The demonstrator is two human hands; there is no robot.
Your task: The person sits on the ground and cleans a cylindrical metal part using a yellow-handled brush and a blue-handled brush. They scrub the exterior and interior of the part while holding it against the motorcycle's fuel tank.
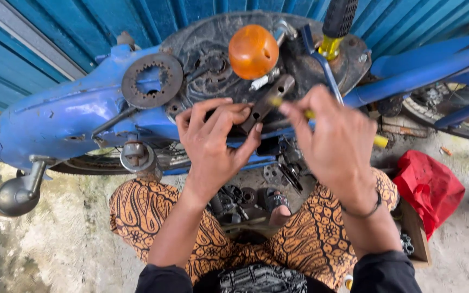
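Left hand grips a dark metal bracket, fingers curled round its lower end, holding it against the blue motorcycle frame just below the orange turn-signal lens. Right hand is clenched on a yellow-handled tool, whose tip meets the bracket. A red cloth lies on the ground at right.

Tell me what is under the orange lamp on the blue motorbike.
Under the orange lamp lies a dark round engine plate with a gear and a spark plug. The lamp hides the part directly beneath it.
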